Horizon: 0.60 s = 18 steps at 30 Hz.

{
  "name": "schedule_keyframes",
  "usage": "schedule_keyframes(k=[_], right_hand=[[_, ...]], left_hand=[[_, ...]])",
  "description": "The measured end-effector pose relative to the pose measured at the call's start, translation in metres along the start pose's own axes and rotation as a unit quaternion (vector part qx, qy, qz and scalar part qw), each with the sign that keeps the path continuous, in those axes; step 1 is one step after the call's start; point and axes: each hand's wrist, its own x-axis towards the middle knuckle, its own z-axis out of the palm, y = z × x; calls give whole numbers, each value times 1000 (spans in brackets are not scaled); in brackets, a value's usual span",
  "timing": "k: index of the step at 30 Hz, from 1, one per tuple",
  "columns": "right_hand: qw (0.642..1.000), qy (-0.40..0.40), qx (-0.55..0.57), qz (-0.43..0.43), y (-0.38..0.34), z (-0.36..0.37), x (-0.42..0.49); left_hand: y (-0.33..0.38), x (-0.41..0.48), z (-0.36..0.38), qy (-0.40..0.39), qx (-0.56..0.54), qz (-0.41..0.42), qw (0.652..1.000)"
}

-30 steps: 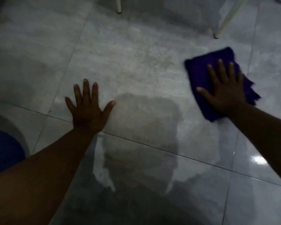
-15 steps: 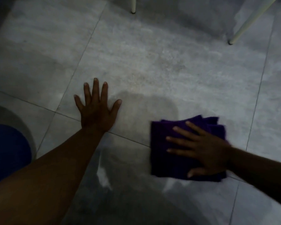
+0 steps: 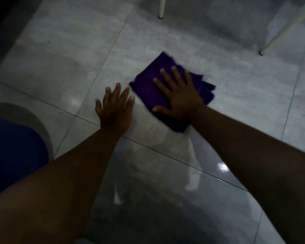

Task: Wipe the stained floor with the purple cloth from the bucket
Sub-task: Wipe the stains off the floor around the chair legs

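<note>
A folded purple cloth (image 3: 148, 81) lies flat on the grey tiled floor (image 3: 60, 67) in the middle of the view. My right hand (image 3: 180, 99) presses down on it with fingers spread, covering its near half. My left hand (image 3: 115, 106) rests flat on the floor just left of the cloth, fingers apart, holding nothing; its fingertips are a small gap from the cloth's left corner. The tile near me looks wet and glossy, while the tile beyond the cloth is dull and blotchy.
A blue bucket (image 3: 14, 152) with a pale rim sits at the left edge beside my left forearm. Two white furniture legs stand at the back, a straight white leg (image 3: 161, 7) and a slanted white leg (image 3: 285, 27). A bright light reflection (image 3: 222, 167) shines on the wet tile.
My right hand has slid the cloth from the far right toward me, then forward and left, close to my left hand. The left hand stays planted on the floor.
</note>
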Motion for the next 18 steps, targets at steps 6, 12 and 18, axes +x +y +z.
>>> schedule_keyframes(k=[6, 12, 18], right_hand=[[975, -29, -38, -219, -55, 26, -93], [977, -131, -70, -150, 18, 34, -224], [974, -214, -68, -18, 94, 23, -326]], left_hand=[[-1, 10, -25, -53, -109, -54, 991], [11, -11, -14, 4, -44, 52, 998], [84, -62, 16, -5, -112, 207, 972]])
